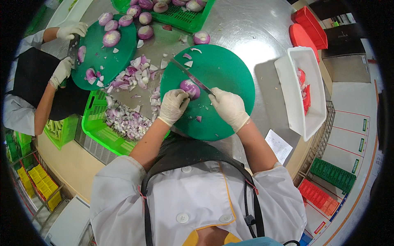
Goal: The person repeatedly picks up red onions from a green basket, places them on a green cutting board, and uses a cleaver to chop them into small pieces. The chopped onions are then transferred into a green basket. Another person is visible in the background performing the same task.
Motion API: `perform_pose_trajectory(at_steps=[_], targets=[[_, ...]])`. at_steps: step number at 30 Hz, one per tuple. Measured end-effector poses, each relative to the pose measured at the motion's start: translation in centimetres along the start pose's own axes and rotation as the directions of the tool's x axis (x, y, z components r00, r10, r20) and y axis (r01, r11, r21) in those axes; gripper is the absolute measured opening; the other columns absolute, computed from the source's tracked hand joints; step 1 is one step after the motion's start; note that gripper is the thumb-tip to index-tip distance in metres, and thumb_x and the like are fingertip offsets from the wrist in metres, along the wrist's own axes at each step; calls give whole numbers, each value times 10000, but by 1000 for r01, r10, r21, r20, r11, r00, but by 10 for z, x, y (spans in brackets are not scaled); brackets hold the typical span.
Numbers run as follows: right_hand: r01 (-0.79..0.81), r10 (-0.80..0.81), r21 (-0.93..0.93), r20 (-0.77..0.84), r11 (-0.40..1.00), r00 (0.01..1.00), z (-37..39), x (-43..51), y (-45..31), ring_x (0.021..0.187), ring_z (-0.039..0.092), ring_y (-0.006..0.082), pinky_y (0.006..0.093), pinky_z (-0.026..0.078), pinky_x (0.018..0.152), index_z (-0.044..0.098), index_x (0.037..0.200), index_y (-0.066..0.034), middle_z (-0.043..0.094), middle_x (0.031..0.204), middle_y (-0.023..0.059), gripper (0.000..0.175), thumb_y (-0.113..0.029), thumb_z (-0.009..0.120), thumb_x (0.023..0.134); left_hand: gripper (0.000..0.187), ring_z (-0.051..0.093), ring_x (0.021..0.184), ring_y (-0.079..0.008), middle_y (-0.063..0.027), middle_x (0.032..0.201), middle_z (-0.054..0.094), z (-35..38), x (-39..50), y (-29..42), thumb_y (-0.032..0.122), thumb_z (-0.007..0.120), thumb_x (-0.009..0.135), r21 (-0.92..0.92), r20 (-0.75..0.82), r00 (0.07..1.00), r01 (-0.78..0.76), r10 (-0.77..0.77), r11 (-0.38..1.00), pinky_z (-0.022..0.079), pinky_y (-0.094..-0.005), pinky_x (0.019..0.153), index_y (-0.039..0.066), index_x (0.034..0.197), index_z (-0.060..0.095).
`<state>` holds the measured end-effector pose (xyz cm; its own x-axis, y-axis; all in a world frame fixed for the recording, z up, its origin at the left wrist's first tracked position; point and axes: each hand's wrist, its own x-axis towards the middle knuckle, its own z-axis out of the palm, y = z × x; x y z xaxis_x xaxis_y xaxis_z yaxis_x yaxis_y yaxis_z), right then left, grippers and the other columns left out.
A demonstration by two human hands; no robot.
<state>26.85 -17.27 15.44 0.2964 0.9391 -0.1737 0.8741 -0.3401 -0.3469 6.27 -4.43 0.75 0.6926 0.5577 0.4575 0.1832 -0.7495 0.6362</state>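
My right hand (229,107), in a whitish glove, grips a kitchen knife (190,74) by its handle. The blade points up and left, passing along the far side of a peeled red onion (190,89). Gloved as well, my left hand (173,106) holds that onion with bent fingertips at its lower left. Both rest over a round green cutting board (227,70). A few onion scraps (188,63) lie on the board. Whether the blade touches the onion is hard to tell.
A co-worker's gloved hands (62,72) work at another green board (92,61) on the left. Cut onion (140,73) lies between the boards; a green basket (95,132) holds more. Whole onions fill a crate (197,23). A white bin (291,92) and paper (278,146) are right.
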Motion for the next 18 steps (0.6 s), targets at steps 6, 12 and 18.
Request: perform_pose_trajectory(at_steps=[6, 12, 18], targets=[[-12, 61, -136, 361, 991, 931, 34, 34, -7, 949, 796, 449, 571, 628, 857, 743, 1131, -52, 814, 1006, 217, 219, -144, 558, 1057, 311, 676, 1027, -401, -138, 1071, 686, 12, 0, -4, 43, 847, 861, 10, 31, 999, 34, -34, 999, 534, -509, 902, 111, 1121, 689], [-28, 13, 110, 135, 994, 991, 17, 19, 8, 944, 757, 479, 592, 589, 840, 717, 1089, -37, 774, 958, 252, 337, -358, 614, 1098, 369, 664, 1115, -408, -139, 1146, 693, 13, -3, -5, 29, 834, 821, -11, 5, 1000, 22, -22, 1000, 523, -521, 979, 103, 1147, 678], [-180, 200, 289, -40, 940, 979, 0, -8, 10, 937, 753, 474, 592, 591, 842, 716, 1184, -78, 778, 988, 240, 275, -323, 634, 1089, 699, 620, 1365, -354, -107, 1426, 673, -7, 59, -20, 78, 811, 761, 183, 410, 912, -92, 9, 979, 404, -532, 1243, 209, 1433, 675]])
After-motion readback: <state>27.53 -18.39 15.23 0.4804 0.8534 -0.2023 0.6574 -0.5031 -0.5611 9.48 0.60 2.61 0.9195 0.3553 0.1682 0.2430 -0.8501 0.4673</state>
